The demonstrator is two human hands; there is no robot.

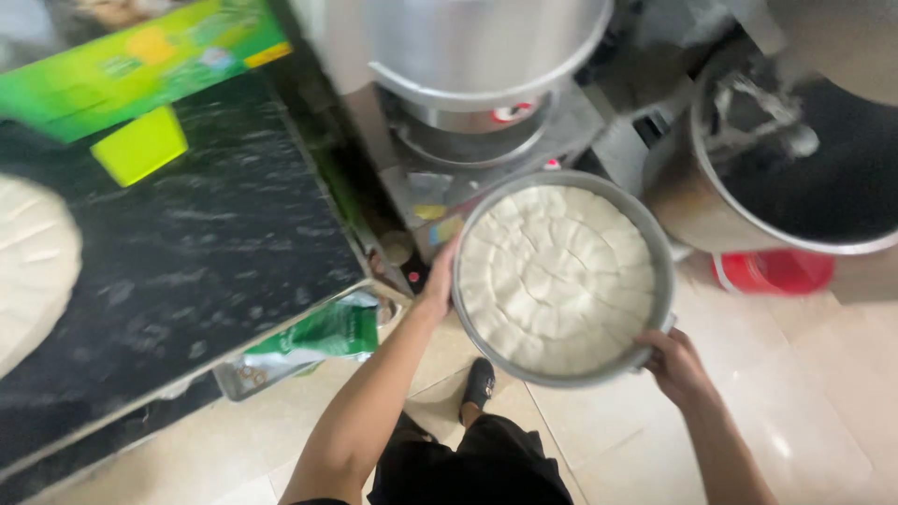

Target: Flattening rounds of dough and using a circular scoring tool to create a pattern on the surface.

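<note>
dough sheet (33,271) cut by left edge, mixer bowl (804,178) cropped right

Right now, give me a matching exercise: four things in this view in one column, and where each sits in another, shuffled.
Things:
1. round pan of scored dough
2. yellow-green scraper
3. red tub
4. green bag

Places:
A. on the floor under the large steel bowl
B. held by the rim between left hand and right hand
C. tucked below the edge of the black marble counter
D. lying on the black marble counter

Pairs: 1-B, 2-D, 3-A, 4-C
</note>
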